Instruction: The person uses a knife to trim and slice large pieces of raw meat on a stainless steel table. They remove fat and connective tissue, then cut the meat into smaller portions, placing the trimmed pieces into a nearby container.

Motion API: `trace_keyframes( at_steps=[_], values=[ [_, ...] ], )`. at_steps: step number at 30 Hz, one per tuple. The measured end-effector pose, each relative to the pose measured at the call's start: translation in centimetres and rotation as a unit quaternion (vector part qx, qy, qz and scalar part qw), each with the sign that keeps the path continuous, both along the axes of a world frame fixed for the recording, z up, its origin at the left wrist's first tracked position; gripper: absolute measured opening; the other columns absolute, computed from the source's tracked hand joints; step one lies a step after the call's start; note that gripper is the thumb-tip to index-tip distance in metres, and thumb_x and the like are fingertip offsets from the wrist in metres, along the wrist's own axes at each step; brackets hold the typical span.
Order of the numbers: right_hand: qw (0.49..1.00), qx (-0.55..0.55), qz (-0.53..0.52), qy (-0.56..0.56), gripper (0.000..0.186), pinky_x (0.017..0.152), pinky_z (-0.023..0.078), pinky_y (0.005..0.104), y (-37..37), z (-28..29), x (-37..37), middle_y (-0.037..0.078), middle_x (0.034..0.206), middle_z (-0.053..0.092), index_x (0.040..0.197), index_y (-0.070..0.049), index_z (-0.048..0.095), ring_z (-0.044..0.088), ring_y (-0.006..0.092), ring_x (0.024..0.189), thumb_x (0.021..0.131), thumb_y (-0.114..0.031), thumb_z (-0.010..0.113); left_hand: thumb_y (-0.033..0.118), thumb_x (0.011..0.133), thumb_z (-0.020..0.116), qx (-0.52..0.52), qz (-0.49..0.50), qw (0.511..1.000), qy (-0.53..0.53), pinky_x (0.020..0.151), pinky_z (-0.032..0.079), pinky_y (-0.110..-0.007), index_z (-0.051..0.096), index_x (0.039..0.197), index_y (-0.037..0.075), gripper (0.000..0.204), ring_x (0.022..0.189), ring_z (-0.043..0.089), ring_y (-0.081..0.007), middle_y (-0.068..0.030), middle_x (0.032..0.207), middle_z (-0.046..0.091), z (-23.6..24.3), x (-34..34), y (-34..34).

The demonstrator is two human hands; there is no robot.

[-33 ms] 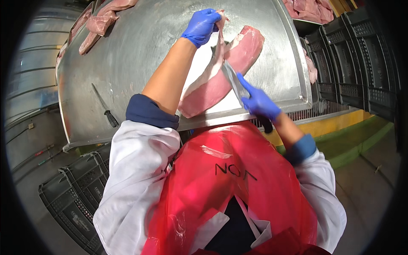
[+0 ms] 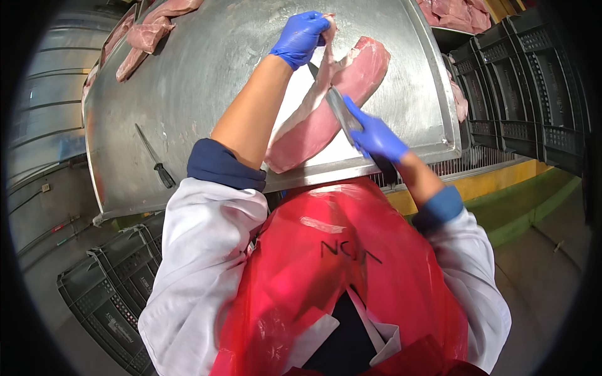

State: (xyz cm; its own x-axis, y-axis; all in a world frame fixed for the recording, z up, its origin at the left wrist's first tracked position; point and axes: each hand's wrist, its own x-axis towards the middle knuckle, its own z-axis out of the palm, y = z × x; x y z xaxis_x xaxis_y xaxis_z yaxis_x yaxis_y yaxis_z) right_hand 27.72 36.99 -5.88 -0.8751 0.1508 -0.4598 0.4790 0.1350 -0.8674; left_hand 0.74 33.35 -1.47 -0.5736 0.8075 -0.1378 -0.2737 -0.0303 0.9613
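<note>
A long piece of pink meat (image 2: 360, 72) lies slantwise on a metal table, its near end by the table's front edge. My left hand (image 2: 301, 39), in a blue glove, is closed on the end of a pale strip of fat (image 2: 325, 69) and holds it up, taut, from the meat's left side. In my blue-gloved right hand (image 2: 380, 139) is a knife (image 2: 342, 108). Its blade lies over the meat, and the tip reaches the base of the strip. Whether the edge is in the meat cannot be made out.
On the metal table (image 2: 207, 81) a sharpening steel (image 2: 150, 153) with a black handle lies at the left. More meat (image 2: 147, 36) sits at the far left, and a heap of cut meat (image 2: 456, 15) at the far right. Black crates (image 2: 508, 88) stand right; another crate (image 2: 116, 294) is lower left.
My right hand has moved slightly left and up with the knife, its blade shifting a little up along the strip. My left hand has barely moved and keeps the strip raised.
</note>
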Motion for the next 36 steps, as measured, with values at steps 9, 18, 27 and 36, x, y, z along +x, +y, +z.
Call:
trace_keyframes(
  at_steps=[9, 18, 27, 36],
  values=[
    [0.998, 0.006, 0.017, -0.061, 0.085, 0.055, 0.051, 0.0336, -5.9, 4.4, 8.4, 0.012, 0.078, 0.066, 0.160, -0.026, 0.016, 0.060, 0.0183, 0.056, 0.087, -0.001, 0.051, 0.022, 0.086, 0.065, -0.173, 0.124, 0.968, 0.134, 0.065, 0.048, -0.028, 0.069, 0.094, 0.000, 0.024, 0.071, 0.060, -0.0144, -0.0056, 0.081, 0.065, -3.1, -14.1, -13.8],
    [0.982, -0.029, -0.183, 0.034, 0.080, 0.051, 0.050, 0.0296, -4.0, -0.7, -6.1, 0.006, 0.071, 0.061, 0.160, -0.027, 0.022, 0.055, 0.0132, 0.053, 0.090, -0.002, 0.050, 0.025, 0.090, 0.061, -0.311, -0.257, 0.763, 0.506, 0.081, 0.052, -0.048, 0.050, 0.121, 0.007, 0.038, 0.087, 0.066, -0.0438, -0.0222, 0.093, 0.068, -11.3, -0.7, -14.9],
    [0.996, 0.017, -0.040, -0.083, 0.080, 0.054, 0.051, 0.0302, -8.2, 2.0, -3.9, 0.011, 0.076, 0.065, 0.159, -0.027, 0.023, 0.059, 0.0143, 0.056, 0.088, -0.003, 0.051, 0.030, 0.100, 0.040, -0.262, -0.263, 0.761, 0.532, 0.067, 0.052, -0.045, 0.056, 0.101, 0.002, 0.033, 0.071, 0.065, -0.0368, -0.0213, 0.080, 0.066, -2.5, -0.5, -12.2],
    [0.997, 0.015, 0.015, -0.069, 0.082, 0.055, 0.052, 0.0330, -11.1, 1.8, -2.1, 0.011, 0.072, 0.064, 0.160, -0.026, 0.019, 0.060, 0.0167, 0.056, 0.087, -0.003, 0.050, 0.014, 0.091, 0.050, -0.235, -0.269, 0.731, 0.582, 0.068, 0.052, -0.048, 0.052, 0.108, 0.004, 0.020, 0.077, 0.065, -0.0425, -0.0220, 0.088, 0.067, 0.5, -2.2, -14.1]
  ],
)
